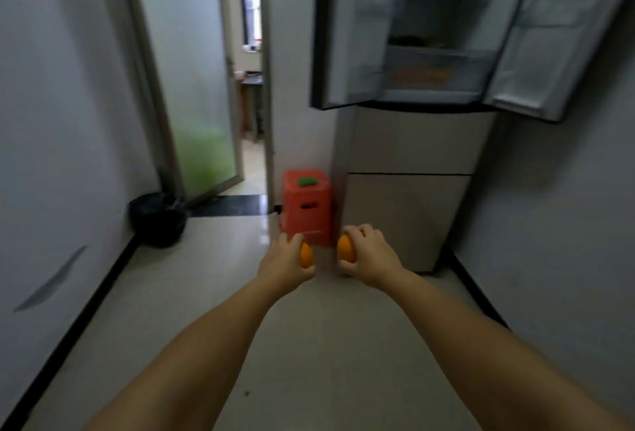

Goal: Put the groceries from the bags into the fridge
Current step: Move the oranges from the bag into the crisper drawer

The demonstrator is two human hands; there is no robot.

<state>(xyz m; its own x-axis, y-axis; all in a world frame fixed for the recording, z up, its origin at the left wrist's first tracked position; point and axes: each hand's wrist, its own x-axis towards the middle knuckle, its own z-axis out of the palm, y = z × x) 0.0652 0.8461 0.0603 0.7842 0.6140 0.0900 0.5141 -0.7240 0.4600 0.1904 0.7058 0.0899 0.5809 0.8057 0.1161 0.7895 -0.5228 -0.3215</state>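
Gripping one orange [305,255] in the left hand [283,265] and another orange [346,249] in the right hand [369,255], fingers curled around each, the person faces the open fridge [429,52] beside a red stool [305,205].

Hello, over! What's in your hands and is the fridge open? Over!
Left hand holds an orange, right hand another. Fridge doors open. Red stool beside it.

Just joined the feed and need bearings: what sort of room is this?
Probably a narrow home kitchen corridor: a tall beige fridge with its upper doors open, a black-bagged waste bin by a frosted glass door, and both hands carrying oranges.
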